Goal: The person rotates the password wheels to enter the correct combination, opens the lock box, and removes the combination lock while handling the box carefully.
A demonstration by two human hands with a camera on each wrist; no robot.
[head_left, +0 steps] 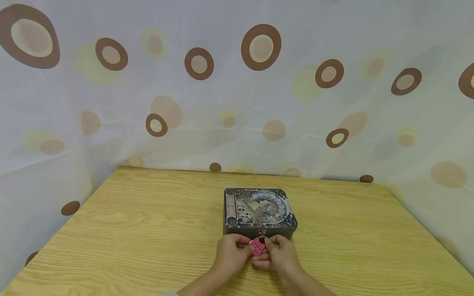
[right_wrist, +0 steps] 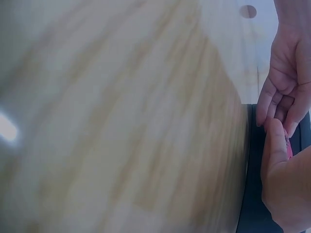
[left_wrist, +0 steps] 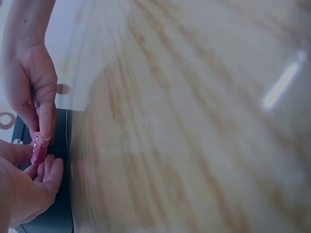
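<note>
A pink combination padlock (head_left: 256,247) with small dials is held in front of a dark tin box (head_left: 259,207) with an ornate picture on its lid. My left hand (head_left: 230,251) pinches the padlock from the left with thumb and fingers. From the right, my right hand (head_left: 284,254) pinches its upper part, its other fingers below. A small metal clasp (head_left: 262,232) shows on the box's front, just above the padlock. Whether the shackle passes through the clasp is hidden by the fingers. In the left wrist view, the dials line the padlock's side (left_wrist: 36,144).
The box stands on a wood-grain table (head_left: 148,222), with its lid down. Behind the table and along both sides hangs a pale sheet (head_left: 229,102) with brown, pink and yellow dots.
</note>
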